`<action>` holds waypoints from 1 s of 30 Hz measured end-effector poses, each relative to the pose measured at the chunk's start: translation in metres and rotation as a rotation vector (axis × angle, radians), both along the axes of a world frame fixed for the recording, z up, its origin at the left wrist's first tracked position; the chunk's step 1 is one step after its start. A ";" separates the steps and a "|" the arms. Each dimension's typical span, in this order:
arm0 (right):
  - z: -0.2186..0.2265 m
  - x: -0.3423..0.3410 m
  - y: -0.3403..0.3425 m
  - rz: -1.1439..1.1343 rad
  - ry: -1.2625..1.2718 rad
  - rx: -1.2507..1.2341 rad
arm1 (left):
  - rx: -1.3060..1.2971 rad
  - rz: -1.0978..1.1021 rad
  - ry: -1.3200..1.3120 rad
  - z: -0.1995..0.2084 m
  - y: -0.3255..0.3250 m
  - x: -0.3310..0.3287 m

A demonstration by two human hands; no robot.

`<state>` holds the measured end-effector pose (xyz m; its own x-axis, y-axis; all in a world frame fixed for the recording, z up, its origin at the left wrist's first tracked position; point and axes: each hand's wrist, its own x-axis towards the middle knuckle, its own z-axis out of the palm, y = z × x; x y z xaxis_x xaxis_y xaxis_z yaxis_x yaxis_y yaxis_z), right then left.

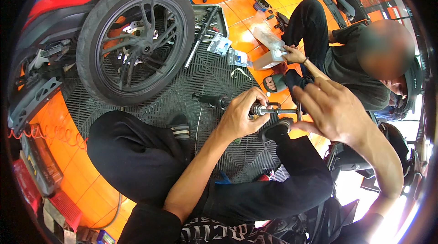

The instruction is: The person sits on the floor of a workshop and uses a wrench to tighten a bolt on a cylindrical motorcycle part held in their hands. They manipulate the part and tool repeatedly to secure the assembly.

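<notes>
My left hand is closed round a black cylindrical part with a silver collar, held over the dark mat between my legs. A slim T-handle wrench runs out rightward from the collar end. Around the wrench's crossbar my right hand has its fingers spread and thumb apart; I see no firm grip on it. A small bent dark bar shows just above the wrench shaft. My palm and fingers cover the middle of the cylindrical part.
A wheel on a red and black motorcycle stands at the upper left. Beyond the grooved mat lie a tool tray, a long dark rod and small plastic packets. At right, another person sits holding a whitish box.
</notes>
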<state>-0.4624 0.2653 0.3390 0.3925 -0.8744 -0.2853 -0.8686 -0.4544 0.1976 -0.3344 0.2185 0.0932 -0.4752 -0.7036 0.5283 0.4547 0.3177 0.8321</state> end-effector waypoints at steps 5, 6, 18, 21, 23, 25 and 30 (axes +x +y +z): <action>0.007 -0.009 0.007 0.387 0.249 -0.050 | -0.015 -0.039 -0.005 0.004 0.006 -0.005; 0.004 -0.014 0.008 0.408 0.254 -0.052 | -0.015 -0.042 -0.015 0.003 0.008 -0.005; -0.002 -0.017 0.014 0.059 0.034 -0.041 | -0.014 0.007 -0.007 0.004 0.005 -0.009; 0.000 -0.026 0.014 0.312 0.093 -0.074 | -0.020 -0.027 0.013 0.006 0.007 -0.008; 0.002 -0.024 0.012 0.374 0.169 -0.056 | -0.024 -0.046 0.008 0.003 0.008 -0.009; -0.002 -0.022 0.008 0.327 0.100 0.008 | -0.044 -0.049 -0.010 0.002 0.007 -0.008; -0.012 0.009 0.014 -1.160 -0.646 0.493 | -0.023 -0.028 -0.021 0.003 0.005 -0.004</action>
<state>-0.4533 0.2789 0.3275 -0.2919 -0.6510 -0.7007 -0.6660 0.6642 -0.3397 -0.3386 0.2236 0.0967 -0.5053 -0.6775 0.5344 0.4464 0.3247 0.8338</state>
